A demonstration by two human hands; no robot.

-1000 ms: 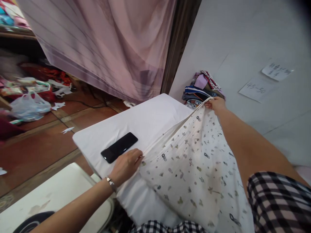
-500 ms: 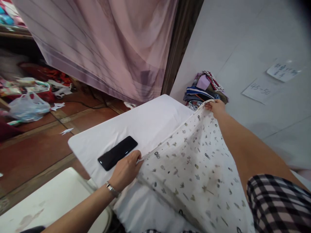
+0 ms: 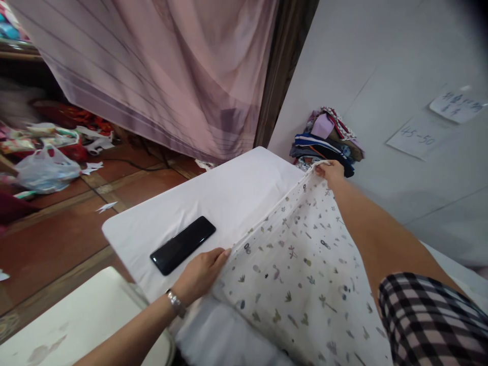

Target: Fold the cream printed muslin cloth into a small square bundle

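Note:
A white cloth with small printed motifs [image 3: 301,274] is stretched over a white padded board [image 3: 213,198]. My left hand [image 3: 200,274] grips the cloth's near corner at the board's front, thumb on top. My right hand [image 3: 331,171] pinches the far corner by the wall, arm stretched out over the cloth. The edge between the two hands runs taut. A black phone [image 3: 183,245] lies flat on the board just left of my left hand, not touched.
A pile of folded clothes [image 3: 328,140] sits against the white wall beyond my right hand. Paper notes [image 3: 415,137] are stuck on the wall. A pink curtain [image 3: 160,71] hangs behind. Bags and scraps [image 3: 46,168] litter the red floor at left. A white stool [image 3: 87,325] stands below left.
Both hands kept their grip and drew the cloth's edge tighter and flatter over the board. The left hand's thumb now lies along the edge. The view shifted slightly.

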